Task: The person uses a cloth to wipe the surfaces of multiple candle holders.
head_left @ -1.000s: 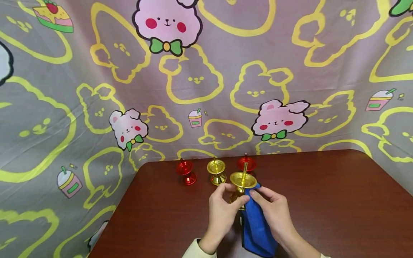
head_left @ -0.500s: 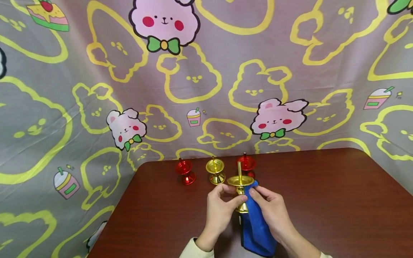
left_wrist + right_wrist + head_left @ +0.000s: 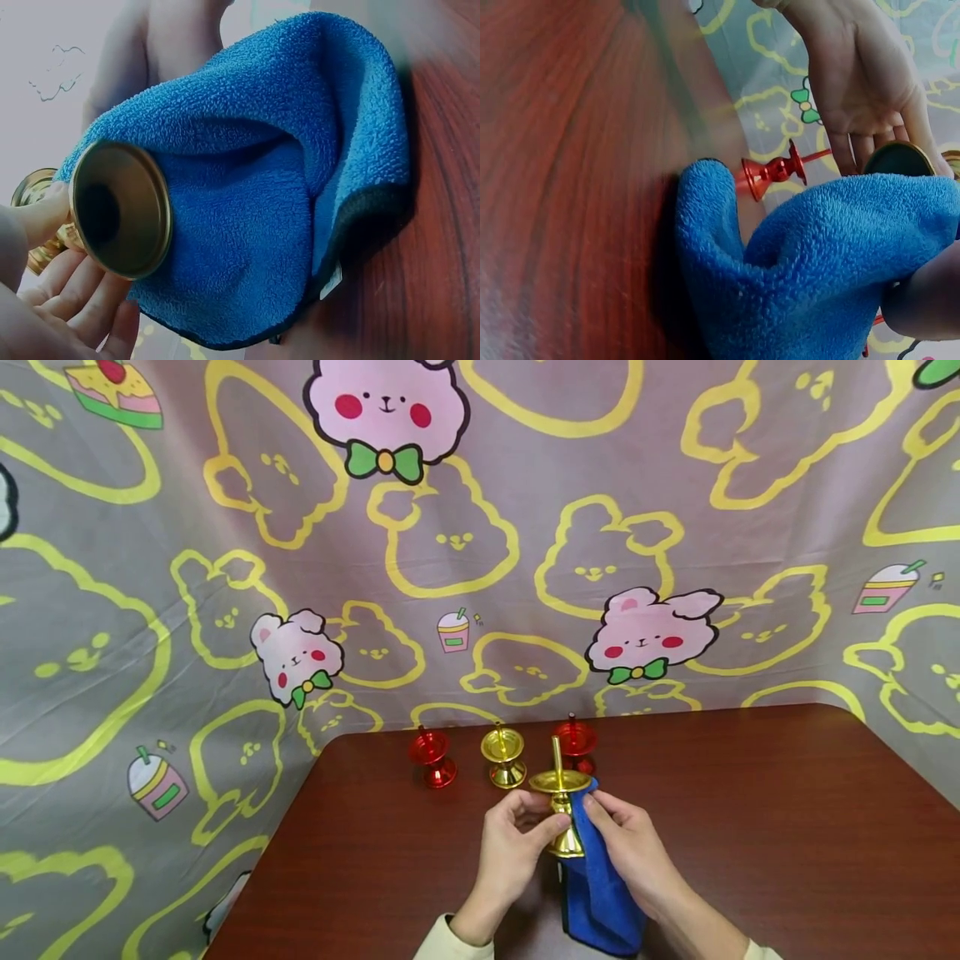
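A shiny gold candle holder, with a spike on its round dish, is held up off the table by my left hand, thumb on one side and fingers on the other. Its hollow base faces the camera in the left wrist view. My right hand pinches a blue towel with a dark edge against the holder's right side, just under the dish. The rest of the towel hangs down in folds towards the table. Part of the right fingers is hidden behind the cloth.
Along the back of the brown table stand a red candle holder, a smaller gold candle holder and another red one, partly behind the held holder. A cartoon-print curtain rises behind the table.
The held candle holder has turned more upright and shifted slightly left and down, showing more of its base. Both hands keep their hold, and the towel stays at its right side.
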### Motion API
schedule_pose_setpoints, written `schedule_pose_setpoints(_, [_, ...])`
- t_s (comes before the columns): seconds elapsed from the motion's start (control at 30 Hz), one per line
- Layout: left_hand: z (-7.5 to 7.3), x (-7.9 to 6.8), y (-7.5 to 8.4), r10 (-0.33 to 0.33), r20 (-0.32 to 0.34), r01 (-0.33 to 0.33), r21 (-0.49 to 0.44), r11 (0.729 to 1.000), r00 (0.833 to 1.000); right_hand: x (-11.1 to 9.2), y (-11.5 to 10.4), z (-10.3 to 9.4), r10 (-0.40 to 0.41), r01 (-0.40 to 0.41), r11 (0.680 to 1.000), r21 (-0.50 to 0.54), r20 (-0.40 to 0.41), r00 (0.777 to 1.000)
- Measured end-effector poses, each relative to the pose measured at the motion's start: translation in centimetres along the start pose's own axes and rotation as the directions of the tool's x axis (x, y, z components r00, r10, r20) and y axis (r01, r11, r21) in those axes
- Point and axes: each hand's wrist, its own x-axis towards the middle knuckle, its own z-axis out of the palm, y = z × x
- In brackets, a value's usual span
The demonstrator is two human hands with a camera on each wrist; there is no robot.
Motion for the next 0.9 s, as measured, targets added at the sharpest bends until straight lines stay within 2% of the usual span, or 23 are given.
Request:
schedule_pose_setpoints(0.13, [-0.1,0.0,0.1,-0.004,0.027,0.005,-0.007,1.000,1.000,0.2,0.0,-0.3,0.004,-0.004,1.000,-0.003,0.090,0.996])
schedule_pose_setpoints(0.27, [-0.1,0.0,0.3,-0.001,0.049,0.002,-0.019,1.000,0.999,0.4,0.2,-0.5,0.007,-0.014,0.999,0.040,0.172,0.985])
schedule_pose_setpoints(0.43, [-0.1,0.0,0.3,-0.004,0.084,0.006,-0.018,1.000,0.996,0.6,0.5,-0.5,0.025,-0.045,0.996,0.079,0.240,0.970])
schedule_pose_setpoints(0.53, [-0.1,0.0,0.1,0.000,0.104,0.002,-0.013,1.000,0.995,0.6,0.4,-0.5,0.029,-0.047,0.997,0.068,0.246,0.969])
schedule_pose_setpoints(0.63, [-0.2,0.0,-0.1,-0.009,0.116,0.012,-0.025,1.000,0.993,0.7,0.0,-0.6,0.012,-0.011,1.000,-0.007,0.166,0.986])
schedule_pose_setpoints(0.73, [-0.3,0.0,-0.3,-0.007,0.107,0.009,-0.015,1.000,0.994,0.7,-0.5,-0.7,-0.031,0.038,0.989,-0.142,0.049,0.998])
schedule_pose_setpoints(0.8, [-0.4,0.0,-0.4,0.023,0.095,-0.025,0.022,0.999,0.995,0.6,-0.9,-0.8,-0.056,0.050,0.976,-0.210,-0.023,0.998])
schedule_pose_setpoints(0.9, [-0.3,0.0,-0.3,0.066,0.085,-0.073,0.075,0.994,0.994,0.4,-1.3,-0.9,-0.082,0.061,0.967,-0.246,-0.074,0.994])
